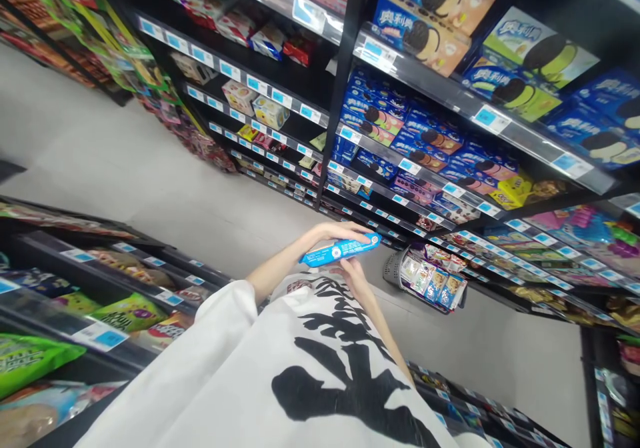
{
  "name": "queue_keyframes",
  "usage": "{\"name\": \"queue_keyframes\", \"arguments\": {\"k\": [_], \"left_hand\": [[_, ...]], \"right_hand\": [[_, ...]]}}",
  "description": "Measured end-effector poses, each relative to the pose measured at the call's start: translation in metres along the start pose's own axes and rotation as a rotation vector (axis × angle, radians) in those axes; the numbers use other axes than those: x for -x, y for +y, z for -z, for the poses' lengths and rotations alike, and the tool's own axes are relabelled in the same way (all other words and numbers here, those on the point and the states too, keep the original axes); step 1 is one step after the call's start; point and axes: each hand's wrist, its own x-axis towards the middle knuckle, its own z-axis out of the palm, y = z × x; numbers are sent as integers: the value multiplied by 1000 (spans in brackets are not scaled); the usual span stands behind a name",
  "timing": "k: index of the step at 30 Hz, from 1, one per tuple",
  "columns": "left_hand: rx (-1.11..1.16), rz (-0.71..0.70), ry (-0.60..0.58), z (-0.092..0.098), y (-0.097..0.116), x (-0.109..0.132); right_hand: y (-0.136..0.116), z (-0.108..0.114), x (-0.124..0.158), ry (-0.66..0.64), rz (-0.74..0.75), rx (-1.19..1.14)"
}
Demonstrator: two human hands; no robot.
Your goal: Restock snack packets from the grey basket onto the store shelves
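Observation:
A long, flat blue snack packet (345, 249) with small white print is held level in front of my white shirt. My left hand (343, 230) reaches over its far side, with the fingers laid along the top edge. From the near side my right hand (353, 271) grips the lower edge, its thumb and fingers partly hidden by the packet. To the right on the floor, a grey shopping basket (393, 269) holds several snack packs, blue and purple among them.
Shelves ahead carry blue cookie boxes (425, 31) above price-tag rails (490, 120). Another shelf with a green snack bag (130, 315) stands close on my left. Grey floor (165, 175) runs between them. Hanging packets (145, 68) line a shelf end at the upper left.

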Motion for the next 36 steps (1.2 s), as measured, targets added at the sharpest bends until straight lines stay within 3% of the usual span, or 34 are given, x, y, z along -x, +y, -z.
{"name": "queue_keyframes", "arguments": {"k": [3,8,13,19,24,31,36], "left_hand": [[53,-32,29,-2,-6,-4],[238,-114,233,-7,-17,-11],[160,-108,156,-8,-26,-14],[62,-14,130,-9,-29,-14],[46,-20,120,-16,-40,-16],[150,80,158,-36,-56,-2],[216,22,89,-62,-62,6]], "right_hand": [[0,-6,-4,68,3,-35],[-3,-18,-6,163,19,-36],[1,-16,-6,242,-27,-75],[4,-11,-6,329,-98,-140],[16,-13,-11,386,-153,-240],[32,-10,-15,528,-215,-371],[37,5,-6,572,-156,-454]]}}
